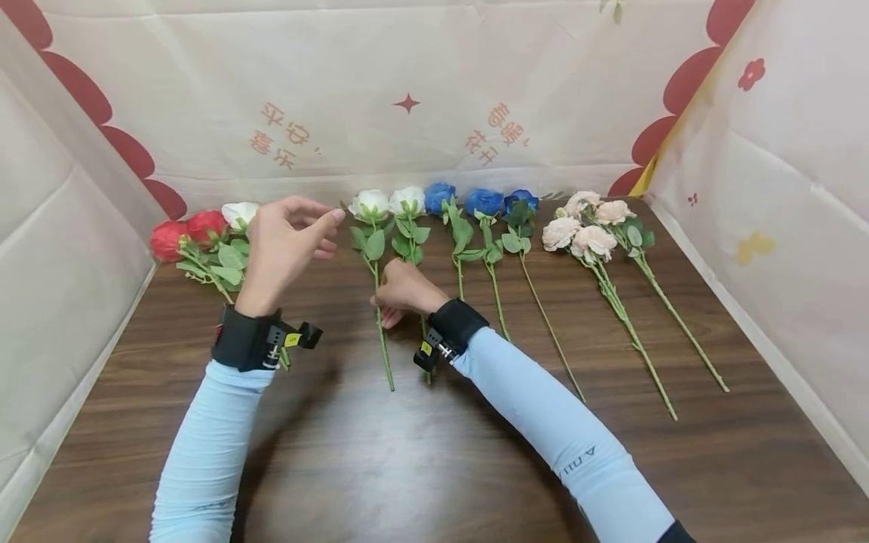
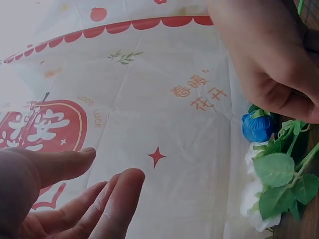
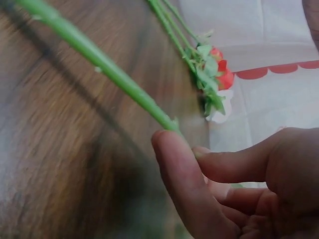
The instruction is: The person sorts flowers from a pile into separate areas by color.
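White rose (image 1: pixel 370 206), left one of the middle pair, pinched by its green stem between thumb and forefinger of the right hand (image 1: pixel 407 290), bloom pointing toward the patterned cloth (image 1: pixel 407 60). Second white rose (image 1: pixel 408 202) just to its right, partly hidden under that hand. Left hand (image 1: pixel 287 245) raised near the red roses (image 1: pixel 206 225), thumb and fingertips apart. Blue roses (image 1: pixel 484 202) right of the white pair, pale pink flowers (image 1: pixel 593 243) farther right, all on the wood-grain table (image 1: pixel 380 467).
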A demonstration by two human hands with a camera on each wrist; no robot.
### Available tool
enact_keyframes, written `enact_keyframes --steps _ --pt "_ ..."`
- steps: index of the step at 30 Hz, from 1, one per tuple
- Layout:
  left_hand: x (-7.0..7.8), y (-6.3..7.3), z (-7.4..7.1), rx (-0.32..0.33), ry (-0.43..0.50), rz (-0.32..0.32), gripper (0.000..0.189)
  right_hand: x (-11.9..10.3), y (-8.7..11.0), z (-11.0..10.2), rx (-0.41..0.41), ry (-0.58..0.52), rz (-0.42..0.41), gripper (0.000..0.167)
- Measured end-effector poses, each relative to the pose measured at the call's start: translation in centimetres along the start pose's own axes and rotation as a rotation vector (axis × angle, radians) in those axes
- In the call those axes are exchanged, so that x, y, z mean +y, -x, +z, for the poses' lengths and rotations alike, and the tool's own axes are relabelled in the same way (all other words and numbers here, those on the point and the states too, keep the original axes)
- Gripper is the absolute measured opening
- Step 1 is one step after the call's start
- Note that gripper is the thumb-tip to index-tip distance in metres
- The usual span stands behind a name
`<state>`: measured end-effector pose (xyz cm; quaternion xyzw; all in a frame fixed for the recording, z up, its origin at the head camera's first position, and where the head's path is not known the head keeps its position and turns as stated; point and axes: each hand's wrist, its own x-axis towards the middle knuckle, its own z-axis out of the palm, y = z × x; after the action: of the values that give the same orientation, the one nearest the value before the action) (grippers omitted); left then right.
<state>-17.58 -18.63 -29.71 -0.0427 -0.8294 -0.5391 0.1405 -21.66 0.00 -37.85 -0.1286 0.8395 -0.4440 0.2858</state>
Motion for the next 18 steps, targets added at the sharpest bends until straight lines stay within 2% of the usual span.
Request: enact_keyframes --steps 7,11,18 --pt "0.09 0.18 0.23 -0.003 -0.013 0.010 0.033 0.37 -0.46 0.34 0.082 0.063 0.006 0.031" --pt "0.14 0.22 0.34 -0.011 -0.001 0.022 0.030 0.33 -0.48 0.54 0.086 0.097 0.009 0.037" --pt "0.00 0.24 0.49 -0.019 -0.044 0.033 0.029 0.64 -0.29 0.74 0.091 0.075 -0.019 0.033"
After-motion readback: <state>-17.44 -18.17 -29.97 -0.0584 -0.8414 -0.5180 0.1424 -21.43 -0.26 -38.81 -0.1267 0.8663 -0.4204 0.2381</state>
